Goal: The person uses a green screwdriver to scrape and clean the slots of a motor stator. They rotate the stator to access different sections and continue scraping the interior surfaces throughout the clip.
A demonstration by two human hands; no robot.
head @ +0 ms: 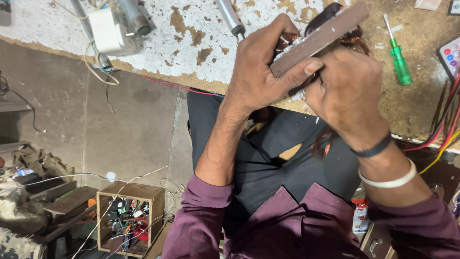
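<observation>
Brown and flat, a wooden bar [320, 37] is sitting clamped in the left hand [261, 67], thumb pressing along its lower edge and fingers curling over the top. The bar is lying slantwise across a bundle of copper wire coil [357, 41], which is peeking out just above and behind it. The right hand [347, 93] is pressing in just below the bar, its fingers folding inward toward the coil; what they are grasping I cannot tell, since the back of the hand is covering them.

Beside the bar to the right, a green-handled screwdriver [398, 56] is lying on the worn workbench [191, 43]. Further right of the bar, a remote control [450, 56] is being cut off by the frame edge, with coloured wires [443, 136] trailing beneath it. Left of the bar, a metal rod [230, 17] is pointing toward it, and well to the left a white plug box [109, 31] is resting. Far below the bar, on the floor, a wooden crate [132, 218] is holding tangled parts too small to make out.
</observation>
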